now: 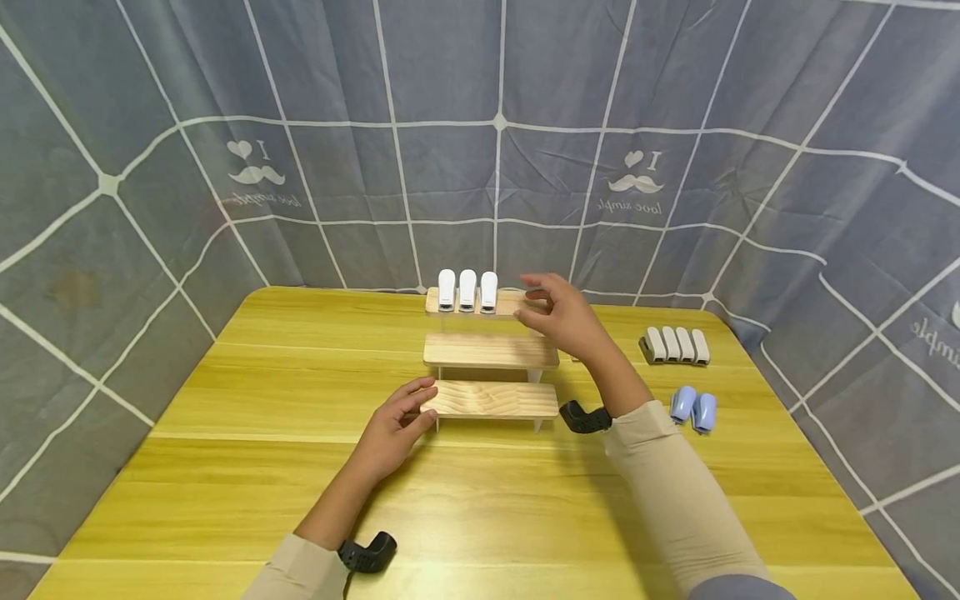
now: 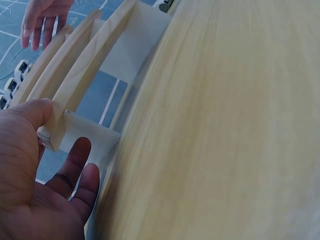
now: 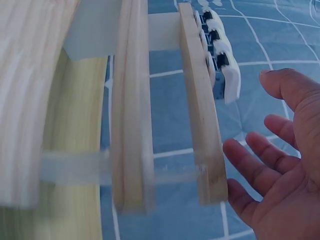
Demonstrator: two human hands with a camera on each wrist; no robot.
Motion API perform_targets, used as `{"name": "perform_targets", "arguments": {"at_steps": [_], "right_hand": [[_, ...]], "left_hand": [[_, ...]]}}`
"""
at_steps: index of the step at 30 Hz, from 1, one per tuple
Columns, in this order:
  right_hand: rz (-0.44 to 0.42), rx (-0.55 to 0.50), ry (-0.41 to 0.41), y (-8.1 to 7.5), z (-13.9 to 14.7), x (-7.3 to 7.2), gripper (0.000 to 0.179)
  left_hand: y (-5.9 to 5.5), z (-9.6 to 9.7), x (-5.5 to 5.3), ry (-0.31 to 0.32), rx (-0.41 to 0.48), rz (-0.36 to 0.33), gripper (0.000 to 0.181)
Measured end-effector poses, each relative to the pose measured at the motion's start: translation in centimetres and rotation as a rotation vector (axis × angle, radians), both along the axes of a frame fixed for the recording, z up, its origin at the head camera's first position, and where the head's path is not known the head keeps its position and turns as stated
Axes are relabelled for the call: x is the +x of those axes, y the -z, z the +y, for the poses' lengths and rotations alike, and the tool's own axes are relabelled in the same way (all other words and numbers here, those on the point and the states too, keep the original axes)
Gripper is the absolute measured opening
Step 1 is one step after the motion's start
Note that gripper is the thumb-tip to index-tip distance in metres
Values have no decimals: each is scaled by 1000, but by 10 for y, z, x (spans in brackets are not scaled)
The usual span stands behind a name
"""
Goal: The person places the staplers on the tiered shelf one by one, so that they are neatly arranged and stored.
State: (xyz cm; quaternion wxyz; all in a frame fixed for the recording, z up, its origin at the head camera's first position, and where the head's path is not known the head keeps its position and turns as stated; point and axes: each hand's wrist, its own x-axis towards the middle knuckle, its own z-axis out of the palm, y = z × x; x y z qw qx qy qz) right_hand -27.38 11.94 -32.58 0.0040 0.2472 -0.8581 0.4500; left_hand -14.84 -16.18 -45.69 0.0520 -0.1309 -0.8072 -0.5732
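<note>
A three-tier wooden display shelf [image 1: 491,400] with pale translucent supports stands on the table. Three white mini staplers [image 1: 467,292] are lined up on the left half of its top tier. My left hand [image 1: 393,429] holds the left end of the lowest board; in the left wrist view its thumb [image 2: 37,112] lies against the board, with two fingers extended below. My right hand [image 1: 566,317] is beside the right end of the top tier, its fingers spread and nothing in them. In the right wrist view the fingertips are close to that board [image 3: 205,125]; contact is unclear.
On the right of the table, several white-topped, grey-based small items [image 1: 677,345] sit in a row. Two light blue mini staplers [image 1: 693,408] lie nearer me. A grey-blue curtain [image 1: 450,167] with white lines hangs behind the yellowish wooden table [image 1: 247,467].
</note>
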Motion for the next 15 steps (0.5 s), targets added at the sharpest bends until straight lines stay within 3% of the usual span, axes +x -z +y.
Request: {"name": "perform_targets", "arguments": {"at_steps": [15], "right_hand": [[94,65,79,21,63,34,55]], "left_hand": [[0,0,1,-1,-24,-29,45]]}}
